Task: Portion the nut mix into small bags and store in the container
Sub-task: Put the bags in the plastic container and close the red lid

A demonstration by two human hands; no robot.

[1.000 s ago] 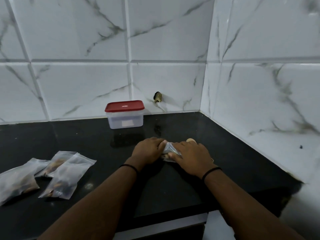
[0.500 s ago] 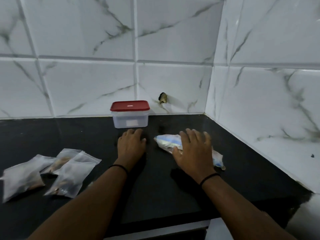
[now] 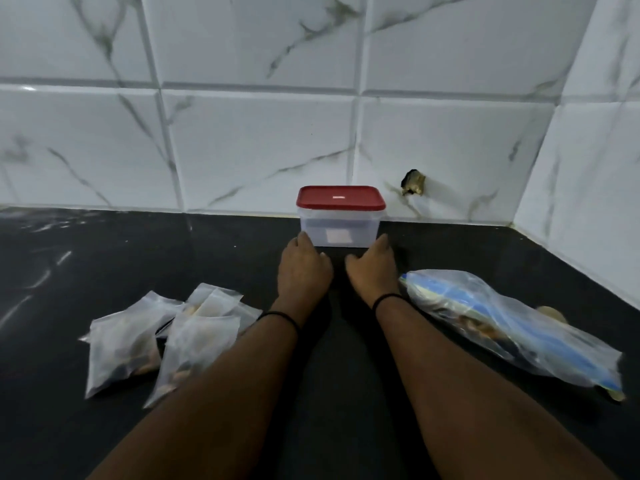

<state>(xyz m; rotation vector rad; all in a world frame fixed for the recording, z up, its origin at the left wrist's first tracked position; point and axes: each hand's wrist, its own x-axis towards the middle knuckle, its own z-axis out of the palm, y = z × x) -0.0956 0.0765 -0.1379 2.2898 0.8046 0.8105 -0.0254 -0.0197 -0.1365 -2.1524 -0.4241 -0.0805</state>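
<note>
Head view: both hands, left (image 3: pixel 304 271) and right (image 3: pixel 372 270), off large nut-mix bag (image 3: pixel 509 327), now at container (image 3: pixel 341 218) front corners, fingers relaxed, gripping nothing. Red lid (image 3: pixel 340 198) on. Three small bags (image 3: pixel 166 337) filled, left on desk (image 3: pixel 104 258). Storing next.

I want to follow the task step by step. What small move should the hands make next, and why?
Probably grasp the container and take off its red lid: both hands reach its base, the lid is on, and the small bags wait outside.
</note>
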